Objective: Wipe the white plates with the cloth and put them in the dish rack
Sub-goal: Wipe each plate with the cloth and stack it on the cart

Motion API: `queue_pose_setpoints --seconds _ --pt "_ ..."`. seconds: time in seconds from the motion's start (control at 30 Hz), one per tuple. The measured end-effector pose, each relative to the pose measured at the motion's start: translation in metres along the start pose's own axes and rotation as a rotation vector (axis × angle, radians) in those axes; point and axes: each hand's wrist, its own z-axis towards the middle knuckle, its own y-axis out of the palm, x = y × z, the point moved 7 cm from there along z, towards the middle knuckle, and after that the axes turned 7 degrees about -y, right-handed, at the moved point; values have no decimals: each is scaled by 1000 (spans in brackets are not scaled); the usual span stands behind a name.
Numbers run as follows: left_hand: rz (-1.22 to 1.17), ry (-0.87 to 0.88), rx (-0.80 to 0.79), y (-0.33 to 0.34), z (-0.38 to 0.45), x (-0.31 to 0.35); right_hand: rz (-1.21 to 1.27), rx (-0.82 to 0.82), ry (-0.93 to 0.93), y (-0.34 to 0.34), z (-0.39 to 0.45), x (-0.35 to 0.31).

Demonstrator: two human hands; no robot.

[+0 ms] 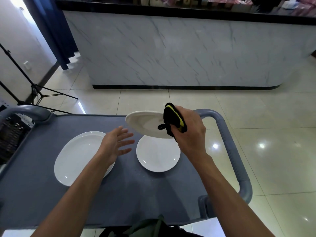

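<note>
Right hand (pixel 189 132) clamped on a black-and-yellow cloth (pixel 174 119) and tilted white plate (pixel 145 124) – left hand (pixel 116 142) open, fingers spread, above a grey cart (pixel 153 194).

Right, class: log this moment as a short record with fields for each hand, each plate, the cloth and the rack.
left hand: open, fingers spread, holding nothing
right hand: grips the cloth and raised plate together
raised plate: tilted, above the cart
cloth: black and yellow, at the raised plate's right rim
oval plate: flat on the cart
round plate: flat on the cart
dish rack: dark, cart's left end
</note>
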Motion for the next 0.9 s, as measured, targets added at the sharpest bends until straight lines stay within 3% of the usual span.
queue_pose_setpoints --seconds 0.1,0.2,0.47,0.6,0.7,0.9 --pt "-8 -131 -113 11 -5 -7 -53 12 -107 3 -3 -2" --pt "-20 -147 -206 27 -11 -6 -76 30 -177 8 -8 -5" --pt "-198 -122 -164 45 -18 1 -64 30 -270 15 -25 -14" --pt "-409 -111 -167 49 -20 1 -56 7 -307 15 -31 -15" --pt "-489 -99 -198 48 -16 1 -48 -48 -320 13 -37 -15" --pt "-413 -28 -241 47 -14 1 -34 -240 -270 17 -62 -6"
